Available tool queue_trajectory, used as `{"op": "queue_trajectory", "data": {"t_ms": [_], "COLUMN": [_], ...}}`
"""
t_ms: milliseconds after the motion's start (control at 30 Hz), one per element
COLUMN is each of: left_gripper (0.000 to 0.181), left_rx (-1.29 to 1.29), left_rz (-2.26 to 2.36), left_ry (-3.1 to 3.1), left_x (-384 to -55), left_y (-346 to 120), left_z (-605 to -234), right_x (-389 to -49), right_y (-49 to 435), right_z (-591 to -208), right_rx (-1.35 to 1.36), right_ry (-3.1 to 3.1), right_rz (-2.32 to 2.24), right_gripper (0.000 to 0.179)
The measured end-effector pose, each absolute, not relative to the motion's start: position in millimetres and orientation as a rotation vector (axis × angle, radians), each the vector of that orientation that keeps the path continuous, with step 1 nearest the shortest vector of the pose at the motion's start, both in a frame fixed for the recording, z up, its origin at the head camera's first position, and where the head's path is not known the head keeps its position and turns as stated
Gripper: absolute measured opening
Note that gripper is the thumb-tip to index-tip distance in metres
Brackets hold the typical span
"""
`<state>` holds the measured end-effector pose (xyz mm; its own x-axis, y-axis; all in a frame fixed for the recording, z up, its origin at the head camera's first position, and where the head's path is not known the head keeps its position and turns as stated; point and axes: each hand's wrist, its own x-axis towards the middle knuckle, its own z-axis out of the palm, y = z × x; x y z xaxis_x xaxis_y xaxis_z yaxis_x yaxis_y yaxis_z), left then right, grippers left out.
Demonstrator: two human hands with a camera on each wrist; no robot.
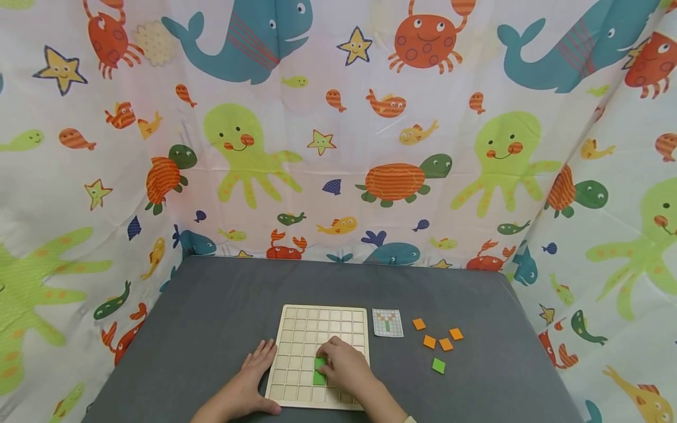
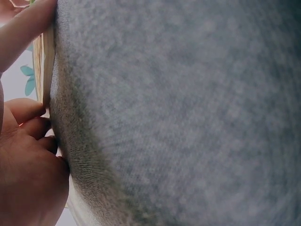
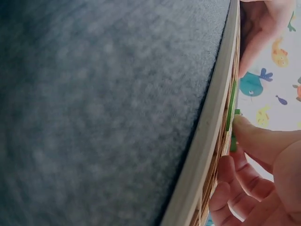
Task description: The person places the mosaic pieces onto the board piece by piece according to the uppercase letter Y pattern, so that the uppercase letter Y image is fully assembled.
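A square wooden grid board (image 1: pixel 296 348) lies on the grey table. My right hand (image 1: pixel 346 365) is over its lower middle, pinching a green square tile (image 3: pixel 233 143) between thumb and fingertips, close over the grid. Just nearer to me, another green tile (image 1: pixel 319 379) lies in the board's cells, partly overlapped by the hand. My left hand (image 1: pixel 244 383) rests at the board's left side, fingers extended along the edge and thumb at the near left corner. In the left wrist view its fingertips meet the wooden edge (image 2: pixel 47 66).
Right of the board lies a small pattern card (image 1: pixel 388 323) with a coloured grid. Beyond it are several orange tiles (image 1: pixel 429 341) and one loose green tile (image 1: pixel 438 365). A curtain (image 1: pixel 328 194) printed with sea animals stands behind the table and along both sides.
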<state>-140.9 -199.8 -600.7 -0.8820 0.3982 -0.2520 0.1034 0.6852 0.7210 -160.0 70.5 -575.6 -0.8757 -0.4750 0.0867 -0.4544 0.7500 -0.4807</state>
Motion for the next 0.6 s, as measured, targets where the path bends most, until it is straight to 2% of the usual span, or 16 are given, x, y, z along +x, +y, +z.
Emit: {"op": "queue_trajectory", "data": {"t_ms": [600], "left_gripper": [0.135], "left_rx": [0.424], "left_rz": [1.055], "left_ry": [2.527], "left_x": [-138.7], "left_y": [-200.3], "left_z": [-599.7], "right_x": [-163.3], "right_y": [72.5], "right_z": [-577.8], "right_rx": [-0.706], "right_ry": [2.825], "right_rz": [-0.915], "right_gripper": [0.018]}}
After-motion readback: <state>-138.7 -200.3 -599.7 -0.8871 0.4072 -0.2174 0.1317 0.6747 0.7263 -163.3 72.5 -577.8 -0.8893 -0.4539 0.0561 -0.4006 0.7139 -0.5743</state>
